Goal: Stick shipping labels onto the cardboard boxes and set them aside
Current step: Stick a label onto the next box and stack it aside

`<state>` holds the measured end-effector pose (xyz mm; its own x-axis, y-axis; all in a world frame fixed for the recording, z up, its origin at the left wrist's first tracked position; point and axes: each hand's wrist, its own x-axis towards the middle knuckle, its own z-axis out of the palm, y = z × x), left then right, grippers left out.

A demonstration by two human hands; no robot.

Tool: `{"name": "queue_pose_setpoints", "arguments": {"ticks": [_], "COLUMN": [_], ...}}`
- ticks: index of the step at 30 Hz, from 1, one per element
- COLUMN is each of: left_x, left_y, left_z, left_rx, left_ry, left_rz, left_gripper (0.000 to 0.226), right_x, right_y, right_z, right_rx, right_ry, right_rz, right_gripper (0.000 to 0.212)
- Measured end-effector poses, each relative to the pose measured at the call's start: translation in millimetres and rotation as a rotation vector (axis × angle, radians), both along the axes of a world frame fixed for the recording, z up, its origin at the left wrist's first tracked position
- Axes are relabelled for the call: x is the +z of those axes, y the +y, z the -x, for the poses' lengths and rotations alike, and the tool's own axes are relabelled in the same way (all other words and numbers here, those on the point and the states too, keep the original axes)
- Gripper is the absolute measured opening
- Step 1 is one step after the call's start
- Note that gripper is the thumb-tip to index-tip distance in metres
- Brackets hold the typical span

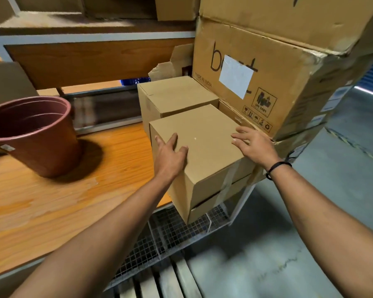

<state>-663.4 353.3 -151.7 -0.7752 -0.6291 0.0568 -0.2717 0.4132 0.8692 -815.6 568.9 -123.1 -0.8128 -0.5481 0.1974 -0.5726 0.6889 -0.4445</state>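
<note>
Cardboard, stiff and plain: the small box point(202, 134) sits at the near right end of the wooden table point(52, 201), just in front of a second box point(174, 93) and beside the big labelled carton point(289, 82). The left hand point(170, 155) lies spread over its top left edge and the right hand point(254, 145) rests flat on the top right, fingers straight — neither grips. It looks light but smooth-sided — best clasped by opposite side walls, palms pressing inward.

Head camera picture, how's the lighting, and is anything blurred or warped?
Head view: light apparently from the left makes the red pot cast a shadow rightward onto the wooden table. Head view: the wide lens bows the big cartons. Head view: the floor at lower right is smeared, while the small box is sharp.
</note>
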Motion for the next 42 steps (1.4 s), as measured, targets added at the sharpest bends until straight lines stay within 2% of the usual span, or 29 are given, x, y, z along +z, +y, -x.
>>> {"name": "queue_pose_setpoints", "arguments": {"ticks": [5,10,13,17,21,27,32,38,42], "left_x": [-1.6,-4.8,-23.0,-22.9,-24.1,-26.0,-23.7,-25.2,-20.3], "left_y": [-8.9,-18.9,-26.1,-2.5,1.3,-4.4,-9.0,9.3,13.3], "left_z": [20.1,22.0,18.9,13.2,23.7,33.9,33.6,38.7,43.6], "left_rx": [-0.024,-0.136,-0.082,-0.011,-0.041,-0.045,-0.03,-0.085,-0.11], "left_ry": [-0.022,0.09,0.174,0.204,0.22,0.236,0.255,0.22,0.165], "left_rz": [-0.011,-0.147,-0.244,-0.175,-0.229,-0.311,-0.321,-0.23,-0.178], "left_gripper": [0.063,0.085,0.099,0.098,0.083,0.093,0.09,0.079,0.074], "right_x": [1.1,2.4,6.0,-0.5,-6.5,-7.0,-6.0,-7.3,-6.3], "right_y": [-13.8,-24.0,-25.8,-21.9,-28.3,-33.6,-40.0,-24.8,-19.5], "right_z": [19.9,26.2,23.8,14.9,15.4,25.9,26.2,32.2,38.9], "right_rx": [0.042,0.026,0.01,0.08,0.148,0.126,0.123,0.098,0.094], "right_ry": [0.083,0.077,0.07,0.059,0.133,0.148,0.151,0.135,0.119], "right_rz": [-0.046,-0.031,-0.008,0.024,-0.167,-0.184,-0.183,-0.164,-0.198], "right_gripper": [0.034,0.033,0.032,0.038,0.059,0.054,0.055,0.054,0.064]}}
